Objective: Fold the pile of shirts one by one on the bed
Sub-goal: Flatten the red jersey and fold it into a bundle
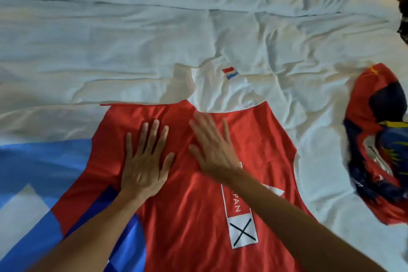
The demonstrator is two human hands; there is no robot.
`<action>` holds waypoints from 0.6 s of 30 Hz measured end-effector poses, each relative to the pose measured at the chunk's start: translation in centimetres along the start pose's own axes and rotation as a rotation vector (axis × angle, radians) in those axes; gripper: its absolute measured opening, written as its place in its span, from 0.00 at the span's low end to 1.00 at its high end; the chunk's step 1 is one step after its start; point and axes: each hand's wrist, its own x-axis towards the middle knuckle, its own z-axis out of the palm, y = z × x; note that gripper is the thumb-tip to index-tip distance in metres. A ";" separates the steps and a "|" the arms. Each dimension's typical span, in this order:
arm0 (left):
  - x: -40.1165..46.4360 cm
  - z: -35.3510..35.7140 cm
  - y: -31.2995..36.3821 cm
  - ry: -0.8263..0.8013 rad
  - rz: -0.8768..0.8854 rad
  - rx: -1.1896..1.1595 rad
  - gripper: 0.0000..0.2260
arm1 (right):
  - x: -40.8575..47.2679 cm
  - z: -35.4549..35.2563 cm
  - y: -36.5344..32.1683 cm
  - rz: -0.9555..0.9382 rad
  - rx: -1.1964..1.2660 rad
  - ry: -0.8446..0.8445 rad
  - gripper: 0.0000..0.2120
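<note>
Shirt: your red shirt (187,216) lies spread flat, white shoulders, white "X" label.
Left hand (144,161): fingers straight, pressing the cloth.
Right hand (213,146): the same, blurred.

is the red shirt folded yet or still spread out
Spread out. The red shirt lies flat on the bed, with the left hand and right hand pressing open-palmed on it.

Shirt (187,216) on bed (132,28), pile (379,150) rightward
</note>
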 end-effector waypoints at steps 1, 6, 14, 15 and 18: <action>0.0 0.0 0.0 -0.003 -0.003 0.003 0.30 | -1.9 0.3 0.1 -0.041 -0.049 -0.094 0.29; 0.1 0.1 -0.1 0.013 -0.005 0.027 0.30 | -3.9 -2.5 9.5 0.545 -0.260 -0.022 0.35; 0.0 0.0 0.1 0.004 -0.038 0.008 0.30 | -7.7 -2.4 7.5 0.339 -0.204 -0.089 0.33; 0.0 0.0 0.1 0.004 -0.045 0.019 0.30 | -7.7 -2.3 7.5 0.547 -0.195 0.001 0.34; 0.1 -0.3 0.3 0.008 -0.048 0.025 0.29 | -5.3 -1.7 3.1 0.541 -0.041 0.075 0.32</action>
